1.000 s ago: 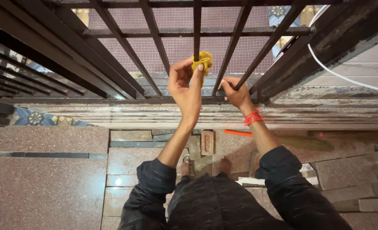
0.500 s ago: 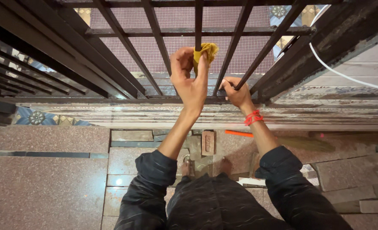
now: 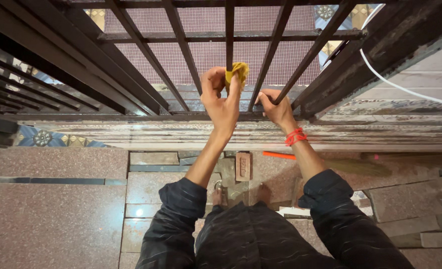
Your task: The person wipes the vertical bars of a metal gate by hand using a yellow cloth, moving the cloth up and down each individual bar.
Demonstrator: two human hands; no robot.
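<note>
Left grip: the left hand [image 3: 221,102] is clenched on a small yellow cloth [image 3: 237,72], thumb and fingers pinching it against the central vertical bar [image 3: 229,30] of a dark metal grille [image 3: 146,37]
Cloth position: bunched around the bar just above the fingertips, touching the metal, partly hidden by the hand
Right grip: the right hand [image 3: 275,107] is closed around the lower end of the neighbouring slanted bar [image 3: 268,60], just beside the left hand
Wrist: a red thread band [image 3: 294,136] circles the right wrist
Sleeves: both forearms emerge from dark sleeves [image 3: 178,209] pushed up to the elbow
Grille: upright bars crossed by a horizontal rail [image 3: 181,37]; further bars fan out toward the left edge
Behind the grille: a fine mesh screen [image 3: 206,55] of reddish-purple tone
Sill: a worn, streaked stone ledge [image 3: 131,132] runs beneath the grille's lower frame
Cable: a white cable [image 3: 400,87] curves down the right side, near the frame
Floor: speckled reddish stone slabs [image 3: 51,214] lie below; a brick [image 3: 243,166] and an orange stick [image 3: 278,155] rest on them near the wall
Feet: bare toes [image 3: 263,192] show between the arms, on the floor
Left margin: patterned blue tiles [image 3: 41,138] sit at the foot of the ledge
</note>
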